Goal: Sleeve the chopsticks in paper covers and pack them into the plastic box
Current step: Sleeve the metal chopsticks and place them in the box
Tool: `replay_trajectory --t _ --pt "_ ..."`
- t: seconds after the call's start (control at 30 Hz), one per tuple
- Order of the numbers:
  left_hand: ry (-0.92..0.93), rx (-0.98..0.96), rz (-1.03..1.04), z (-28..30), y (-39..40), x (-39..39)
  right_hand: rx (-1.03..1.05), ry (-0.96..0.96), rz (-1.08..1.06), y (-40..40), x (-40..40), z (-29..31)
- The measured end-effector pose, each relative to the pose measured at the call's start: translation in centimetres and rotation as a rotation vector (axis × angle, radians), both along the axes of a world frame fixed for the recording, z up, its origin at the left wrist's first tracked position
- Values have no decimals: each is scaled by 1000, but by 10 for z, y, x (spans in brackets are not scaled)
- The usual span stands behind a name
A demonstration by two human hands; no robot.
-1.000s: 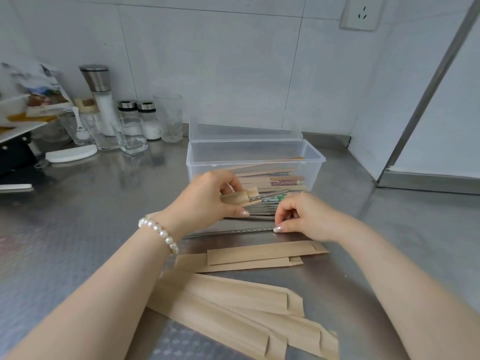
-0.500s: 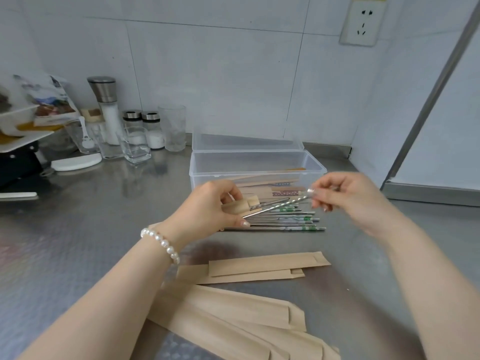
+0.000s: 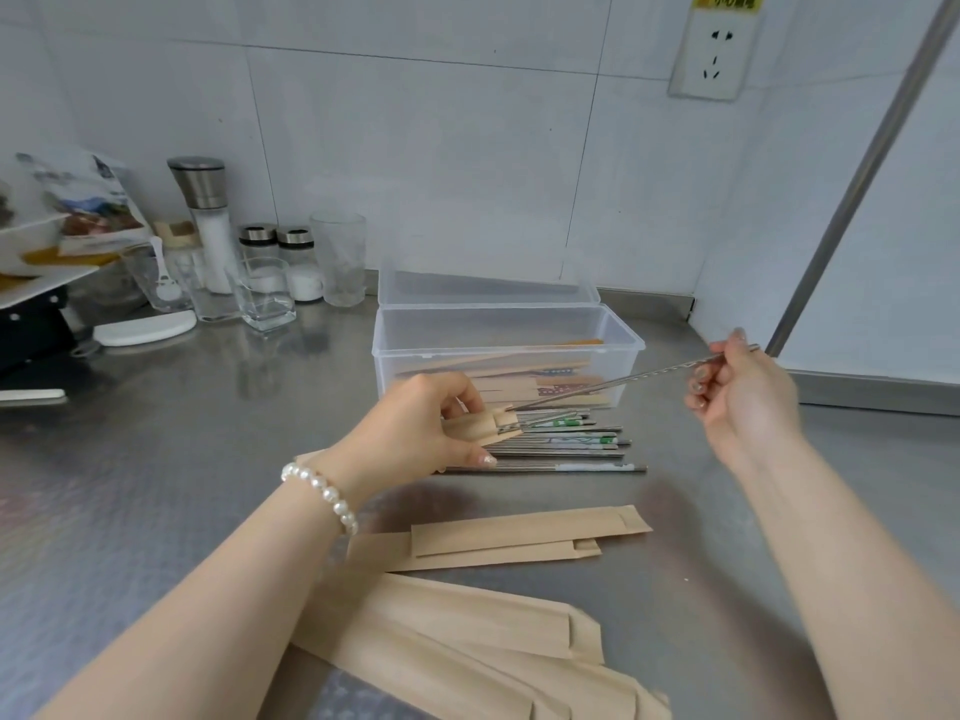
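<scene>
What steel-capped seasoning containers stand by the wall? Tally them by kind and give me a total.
Tall grinder: 1
Small shakers: 2
Total: 3

Both forearms are bare, no sleeves in sight — the left hand (image 3: 415, 428) has a bracelet of round white pearls (image 3: 322, 495) at its wrist, and the nails of the right hand (image 3: 743, 402) and the left look pale, glossy — polished
</scene>
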State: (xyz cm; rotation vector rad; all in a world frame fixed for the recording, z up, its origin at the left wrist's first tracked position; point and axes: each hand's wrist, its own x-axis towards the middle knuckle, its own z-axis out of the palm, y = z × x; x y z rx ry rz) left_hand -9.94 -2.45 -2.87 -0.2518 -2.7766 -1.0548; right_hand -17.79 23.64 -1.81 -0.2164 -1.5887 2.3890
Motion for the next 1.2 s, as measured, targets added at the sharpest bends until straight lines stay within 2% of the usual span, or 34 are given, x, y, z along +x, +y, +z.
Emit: replay_trajectory --t 0.23,0.5,0.67,1.07,1.2 --pt "23 7 4 0 -1 0 115 -28 56 -5 0 -3" --pt "60 -18 4 1 0 1 540 -4 338 -29 15 -10" --pt "76 -39 -3 -2 2 0 714 25 465 -42 23 -12" --pt "98 -91 -46 -7 10 0 773 21 709 -63 37 -19" --pt "110 -94 -56 -7 12 2 788 88 752 -62 36 -19"
